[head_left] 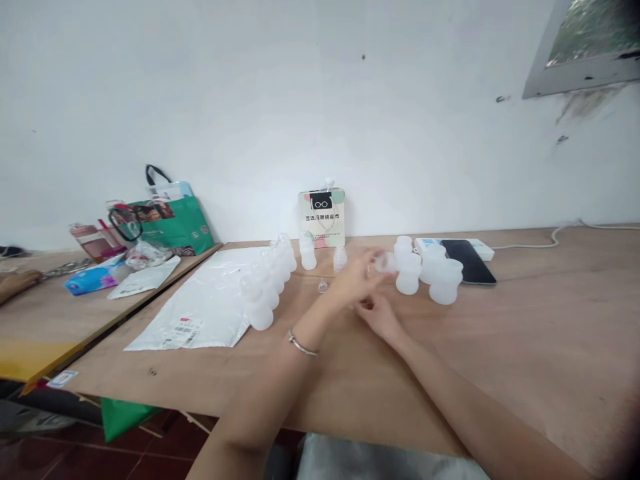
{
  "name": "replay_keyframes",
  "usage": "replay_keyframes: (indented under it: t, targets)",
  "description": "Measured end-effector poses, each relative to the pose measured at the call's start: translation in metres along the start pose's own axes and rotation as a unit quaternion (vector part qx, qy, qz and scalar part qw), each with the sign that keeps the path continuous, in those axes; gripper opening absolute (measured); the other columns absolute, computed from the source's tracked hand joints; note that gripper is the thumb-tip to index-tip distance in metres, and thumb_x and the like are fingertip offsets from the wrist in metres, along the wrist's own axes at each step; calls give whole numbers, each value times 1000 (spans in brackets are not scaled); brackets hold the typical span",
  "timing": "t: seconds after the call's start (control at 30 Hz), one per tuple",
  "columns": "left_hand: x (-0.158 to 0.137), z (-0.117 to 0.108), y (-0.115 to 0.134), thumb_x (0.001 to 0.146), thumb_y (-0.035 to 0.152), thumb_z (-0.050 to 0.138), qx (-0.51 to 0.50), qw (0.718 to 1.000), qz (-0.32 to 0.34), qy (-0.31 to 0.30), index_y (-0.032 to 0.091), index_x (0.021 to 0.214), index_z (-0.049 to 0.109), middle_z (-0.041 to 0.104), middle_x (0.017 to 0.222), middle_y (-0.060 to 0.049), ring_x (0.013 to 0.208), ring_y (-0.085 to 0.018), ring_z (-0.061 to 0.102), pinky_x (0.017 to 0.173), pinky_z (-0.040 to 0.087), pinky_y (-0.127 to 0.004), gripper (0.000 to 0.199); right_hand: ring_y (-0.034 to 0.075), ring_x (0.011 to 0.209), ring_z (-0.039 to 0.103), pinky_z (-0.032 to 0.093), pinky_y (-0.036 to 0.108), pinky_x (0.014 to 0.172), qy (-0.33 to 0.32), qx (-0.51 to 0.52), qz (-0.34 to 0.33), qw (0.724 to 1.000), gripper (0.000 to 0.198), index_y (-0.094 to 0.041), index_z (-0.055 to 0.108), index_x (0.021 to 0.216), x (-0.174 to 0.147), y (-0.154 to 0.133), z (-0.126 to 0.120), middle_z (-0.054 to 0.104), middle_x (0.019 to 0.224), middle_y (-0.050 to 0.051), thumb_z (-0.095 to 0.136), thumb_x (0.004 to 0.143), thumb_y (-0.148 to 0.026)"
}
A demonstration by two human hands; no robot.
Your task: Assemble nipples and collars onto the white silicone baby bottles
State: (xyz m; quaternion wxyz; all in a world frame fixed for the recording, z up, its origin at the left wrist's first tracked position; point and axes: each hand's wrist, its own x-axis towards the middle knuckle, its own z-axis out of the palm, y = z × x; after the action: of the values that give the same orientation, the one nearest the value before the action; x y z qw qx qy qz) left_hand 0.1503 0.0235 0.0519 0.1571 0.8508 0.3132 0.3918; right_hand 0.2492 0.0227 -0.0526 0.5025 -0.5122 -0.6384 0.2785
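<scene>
The left hand [357, 277] was raised just above the wooden table [525, 347], its fingers pinched around a small translucent plastic bottle [386, 263], though motion blur hid how firm that pinch was. The right hand [379, 313] rested low on the table beneath it, fingers curled; whether it grasped anything could not be told. The held bottle hung just beside a cluster of wide translucent bottles [425, 272], which stood close to a black phone [467, 261]. A careless sweep of the left hand could likely have knocked one of them onto it. A tiny clear cap [323, 287] lay loose near the left wrist, and a brush of the forearm might have sent it rolling toward the row of capped bottles [267, 283] beside the white mailer bag [200, 307].
</scene>
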Motion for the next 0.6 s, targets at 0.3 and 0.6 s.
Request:
replay_keyframes:
  t: [0.3,0.6]
  targets:
    - [-48,-19,-62,78,37,57,-241,961,-135,25,18,118,45,59,106,-9,98,-17,57,85,46,-34,45,16,74,63,51,35,75,-37,225,75,971,37,-18,59,95,-3,-25,-20,65,84,4,65,67,-40]
    - [-52,-4,-64,75,39,60,-400,899,-180,20,16,99,53,61,104,-8,91,-15,59,84,45,-32,34,16,74,61,49,33,74,12,260,48,964,39,-16,59,88,-3,-25,-17,66,86,6,65,65,-48]
